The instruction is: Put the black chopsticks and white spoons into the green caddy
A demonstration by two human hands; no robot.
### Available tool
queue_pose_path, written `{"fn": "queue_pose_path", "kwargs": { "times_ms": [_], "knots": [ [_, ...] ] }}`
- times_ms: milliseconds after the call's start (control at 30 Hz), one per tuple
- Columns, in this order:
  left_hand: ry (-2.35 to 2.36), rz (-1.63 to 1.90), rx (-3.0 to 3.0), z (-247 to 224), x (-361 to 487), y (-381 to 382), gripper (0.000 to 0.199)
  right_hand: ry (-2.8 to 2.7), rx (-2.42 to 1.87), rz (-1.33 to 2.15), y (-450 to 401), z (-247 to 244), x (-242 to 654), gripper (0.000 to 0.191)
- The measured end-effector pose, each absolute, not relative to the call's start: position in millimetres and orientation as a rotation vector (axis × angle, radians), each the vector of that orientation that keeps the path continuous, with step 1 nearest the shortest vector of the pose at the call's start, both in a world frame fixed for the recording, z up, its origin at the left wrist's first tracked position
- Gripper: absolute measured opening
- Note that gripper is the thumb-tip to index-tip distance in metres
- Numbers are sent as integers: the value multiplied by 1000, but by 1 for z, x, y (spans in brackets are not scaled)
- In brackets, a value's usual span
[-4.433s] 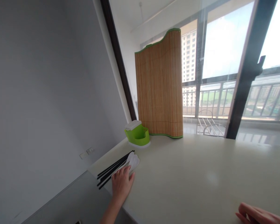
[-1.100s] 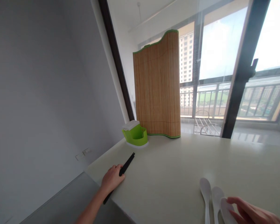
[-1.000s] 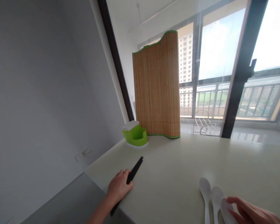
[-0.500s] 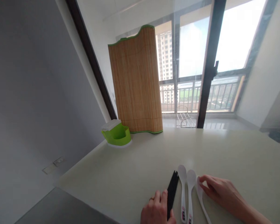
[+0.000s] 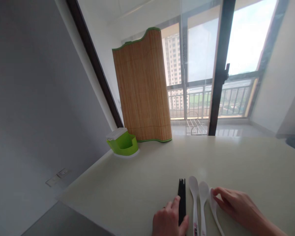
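Note:
A bundle of several black chopsticks (image 5: 182,200) lies on the table, pointing away from me. My left hand (image 5: 169,218) is closed around its sides, fingers on the left and thumb on the right. Just right of the bundle, two white spoons rest side by side: a left spoon (image 5: 193,188) and a middle spoon (image 5: 203,193). A third white spoon (image 5: 213,205) lies at a slant beside them. My right hand (image 5: 233,203) pinches the edge of its bowl between thumb and forefinger. The lower ends of the spoon handles run out of view.
On the white table (image 5: 147,173), a green holder with a white slatted part (image 5: 124,144) stands at the far left. Behind it a bamboo mat (image 5: 142,88) with green edging leans upright against the glass. A dark window frame (image 5: 218,78) rises at the table's back.
The chopsticks have turned from a rightward slant to nearly straight, their far ends shifting left, with my left hand on them. My right hand stays at the third spoon. The view has shifted slightly.

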State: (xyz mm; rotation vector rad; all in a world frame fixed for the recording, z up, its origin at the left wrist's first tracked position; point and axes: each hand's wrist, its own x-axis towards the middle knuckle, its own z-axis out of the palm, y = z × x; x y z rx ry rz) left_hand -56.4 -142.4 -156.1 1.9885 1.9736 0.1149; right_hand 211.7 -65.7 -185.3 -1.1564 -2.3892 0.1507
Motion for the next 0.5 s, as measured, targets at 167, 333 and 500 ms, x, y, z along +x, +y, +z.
{"fn": "queue_pose_path", "kwargs": {
  "times_ms": [167,333,500],
  "knots": [
    [2147,388,2128,-143,-108,-108,46,-2375,-1150,174,-64,-191,215,16],
    [2432,514,2152,-114,-182,-48,45,-2366,-1159,212,-63,-194,215,16],
    [2711,520,2019,-94,-243,0,54,-2314,-1140,220,-62,-192,214,15]
  ]
}}
